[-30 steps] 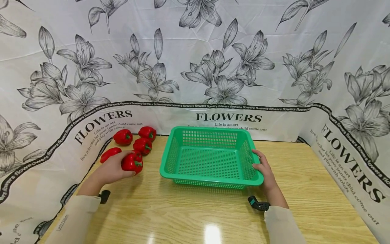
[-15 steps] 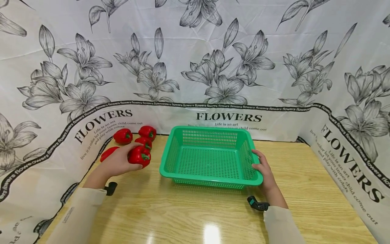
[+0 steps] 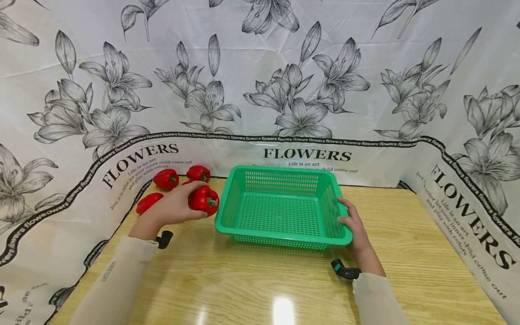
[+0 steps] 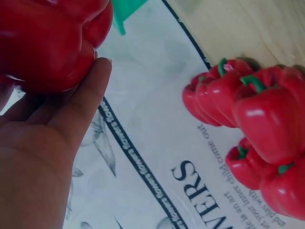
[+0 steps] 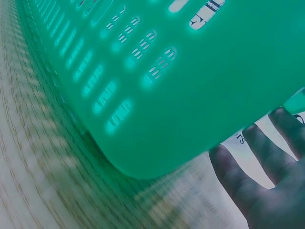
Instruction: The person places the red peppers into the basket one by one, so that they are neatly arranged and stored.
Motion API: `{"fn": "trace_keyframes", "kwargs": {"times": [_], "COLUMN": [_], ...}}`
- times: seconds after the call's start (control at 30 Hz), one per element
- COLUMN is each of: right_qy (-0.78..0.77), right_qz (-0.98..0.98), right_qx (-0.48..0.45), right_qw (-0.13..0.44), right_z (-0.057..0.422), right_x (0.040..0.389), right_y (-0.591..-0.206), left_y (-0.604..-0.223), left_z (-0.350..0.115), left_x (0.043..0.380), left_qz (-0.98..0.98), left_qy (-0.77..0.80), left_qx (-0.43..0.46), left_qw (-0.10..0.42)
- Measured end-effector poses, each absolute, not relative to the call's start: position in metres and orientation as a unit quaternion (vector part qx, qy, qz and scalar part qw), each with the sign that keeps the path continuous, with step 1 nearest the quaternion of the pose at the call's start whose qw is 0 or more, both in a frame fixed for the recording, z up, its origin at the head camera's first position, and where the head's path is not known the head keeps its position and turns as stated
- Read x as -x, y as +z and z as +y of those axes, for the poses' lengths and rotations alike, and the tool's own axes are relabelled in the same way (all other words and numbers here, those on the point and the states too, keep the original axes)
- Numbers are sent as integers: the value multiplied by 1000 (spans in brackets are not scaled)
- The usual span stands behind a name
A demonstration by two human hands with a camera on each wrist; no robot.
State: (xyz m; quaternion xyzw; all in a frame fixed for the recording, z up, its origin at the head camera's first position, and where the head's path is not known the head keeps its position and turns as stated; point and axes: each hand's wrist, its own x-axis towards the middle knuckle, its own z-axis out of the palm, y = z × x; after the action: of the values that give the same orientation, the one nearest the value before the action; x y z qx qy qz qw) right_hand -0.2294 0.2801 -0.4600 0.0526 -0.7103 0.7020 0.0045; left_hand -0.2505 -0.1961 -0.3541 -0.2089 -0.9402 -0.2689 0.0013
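Wood-grained table. On it, a rectangular, perforated green basket, smooth-rimmed; right hand grips its right rim. Left hand grasps a glossy, lobed red pepper near the left rim; similar peppers lie further left.

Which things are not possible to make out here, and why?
Head: one loose pepper, mostly covered by the left hand and held pepper.
Head: the print on the left sleeve, too small and blurred.
Left wrist: most of the green basket, cut off by the top edge.
Right wrist: part of the right hand, cut off by the right and bottom edges.
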Motion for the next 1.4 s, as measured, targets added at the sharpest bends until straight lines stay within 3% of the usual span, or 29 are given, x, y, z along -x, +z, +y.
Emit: {"fn": "trace_keyframes", "kwargs": {"times": [1.4], "right_qy": [689], "right_qz": [-723], "right_qx": [-52], "right_qw": [9], "right_z": [280], "right_x": [231], "right_y": [-462], "left_y": [-330], "left_z": [-120], "left_x": [277], "left_qz": [-921], "left_qy": [-270], "left_qx": [264], "left_qw": [-94]}}
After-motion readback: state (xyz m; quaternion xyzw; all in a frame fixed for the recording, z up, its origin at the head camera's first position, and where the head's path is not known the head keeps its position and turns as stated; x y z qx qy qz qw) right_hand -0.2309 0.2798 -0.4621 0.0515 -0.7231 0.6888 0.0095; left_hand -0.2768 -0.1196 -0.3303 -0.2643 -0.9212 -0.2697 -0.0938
